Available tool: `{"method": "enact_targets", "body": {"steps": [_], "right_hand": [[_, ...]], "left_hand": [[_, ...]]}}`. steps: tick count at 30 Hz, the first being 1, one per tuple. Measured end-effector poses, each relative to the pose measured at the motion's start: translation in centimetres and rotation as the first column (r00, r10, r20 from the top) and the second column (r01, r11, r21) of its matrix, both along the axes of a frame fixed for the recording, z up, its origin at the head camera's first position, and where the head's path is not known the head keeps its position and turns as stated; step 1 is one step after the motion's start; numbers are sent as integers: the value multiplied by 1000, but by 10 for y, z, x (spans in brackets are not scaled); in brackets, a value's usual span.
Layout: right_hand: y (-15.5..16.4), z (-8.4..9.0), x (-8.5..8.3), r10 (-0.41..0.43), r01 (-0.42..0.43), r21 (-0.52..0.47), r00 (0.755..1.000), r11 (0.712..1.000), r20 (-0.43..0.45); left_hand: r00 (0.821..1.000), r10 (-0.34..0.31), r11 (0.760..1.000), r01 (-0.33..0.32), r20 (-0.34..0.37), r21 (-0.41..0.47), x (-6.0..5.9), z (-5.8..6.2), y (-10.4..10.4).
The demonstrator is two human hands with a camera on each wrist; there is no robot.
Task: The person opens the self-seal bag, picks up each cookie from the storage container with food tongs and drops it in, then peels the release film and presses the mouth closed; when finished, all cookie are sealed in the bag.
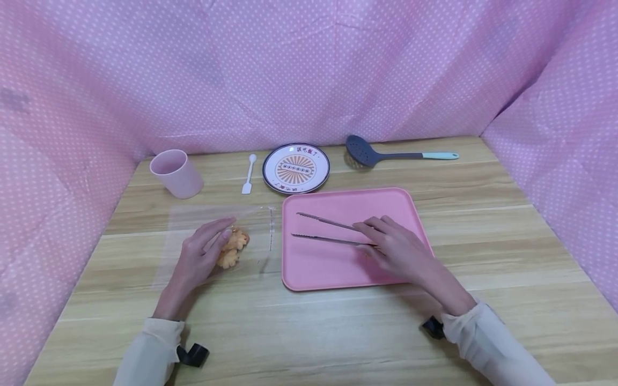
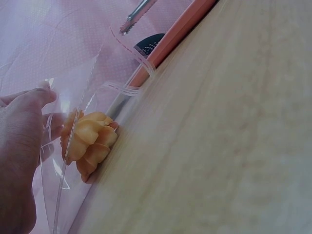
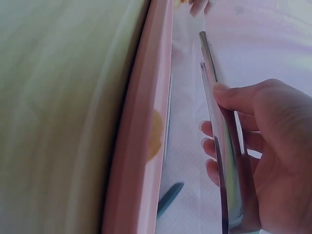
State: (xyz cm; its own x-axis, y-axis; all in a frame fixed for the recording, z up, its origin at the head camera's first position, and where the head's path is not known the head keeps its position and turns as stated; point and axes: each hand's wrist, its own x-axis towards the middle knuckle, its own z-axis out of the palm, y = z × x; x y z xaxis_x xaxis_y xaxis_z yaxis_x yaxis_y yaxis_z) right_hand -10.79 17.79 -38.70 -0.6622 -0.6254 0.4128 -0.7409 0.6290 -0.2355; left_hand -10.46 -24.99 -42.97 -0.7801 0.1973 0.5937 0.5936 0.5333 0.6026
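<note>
A clear plastic zip bag (image 1: 263,228) lies on the table with its zip end toward the tray. Several golden-brown, petal-shaped cookies (image 2: 90,141) sit inside it. My left hand (image 1: 200,252) pinches the bag's film between thumb and fingers, beside the cookies. Metal tongs (image 1: 328,221) with toothed tips are in my right hand (image 1: 393,249), thumb on one arm and fingers on the other. Their tips are apart, pointing left over the pink tray (image 1: 347,203), with nothing between them. A yellowish-brown piece (image 3: 155,136) shows at the tray beneath the right hand, mostly hidden in the head view.
Along the back stand a pink cup (image 1: 181,177), a small white spatula (image 1: 249,174), a round patterned plate (image 1: 296,169) touching or nearly touching the tray, and a grey slotted spoon (image 1: 381,154) with a mint handle end. Pink dotted cloth (image 1: 309,69) encloses the table's back and sides.
</note>
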Motion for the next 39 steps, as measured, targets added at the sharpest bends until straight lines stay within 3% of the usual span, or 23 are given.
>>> {"method": "enact_targets", "body": {"steps": [16, 39], "right_hand": [[66, -5, 26, -81, 80, 23, 996, 997, 27], [121, -5, 57, -146, 143, 58, 987, 988, 62]], "left_hand": [[1000, 10, 1000, -10, 11, -5, 1, 0, 0], [1000, 12, 1000, -12, 6, -18, 1, 1, 0]]}}
